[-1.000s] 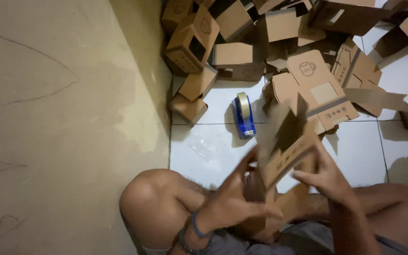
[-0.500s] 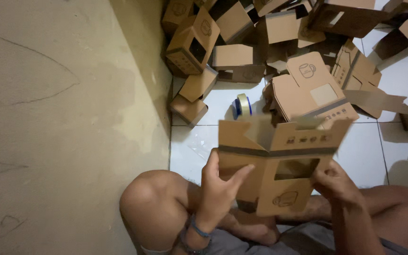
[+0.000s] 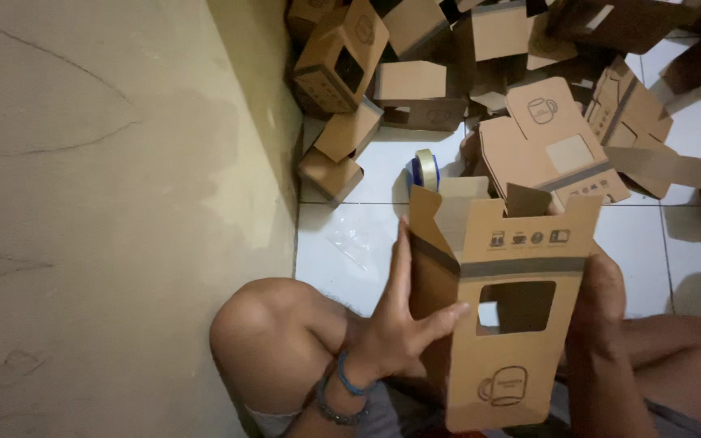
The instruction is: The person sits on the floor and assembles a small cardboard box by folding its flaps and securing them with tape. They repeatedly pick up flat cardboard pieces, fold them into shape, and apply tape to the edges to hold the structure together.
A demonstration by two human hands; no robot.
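I hold a brown cardboard box [image 3: 513,308] upright in front of me, opened into a square tube. It has a rectangular window cut-out, a grey band and a printed cup outline. My left hand [image 3: 399,324] presses flat against its left side, fingers spread, thumb on the front. My right hand [image 3: 598,304] grips its right edge from behind. The top flaps stand open. A roll of clear tape with a blue core [image 3: 425,170] stands on the white tiled floor just beyond the box.
A pile of folded and flat cardboard boxes [image 3: 545,138] fills the far floor. A beige wall [image 3: 123,203] runs along my left. My bent knee [image 3: 261,332] is beside the wall. A clear plastic scrap [image 3: 350,239] lies on the tile.
The box has gone from a tilted, blurred bundle to an upright opened tube facing me. My left hand moved onto its left side; my right hand slid to the right edge.
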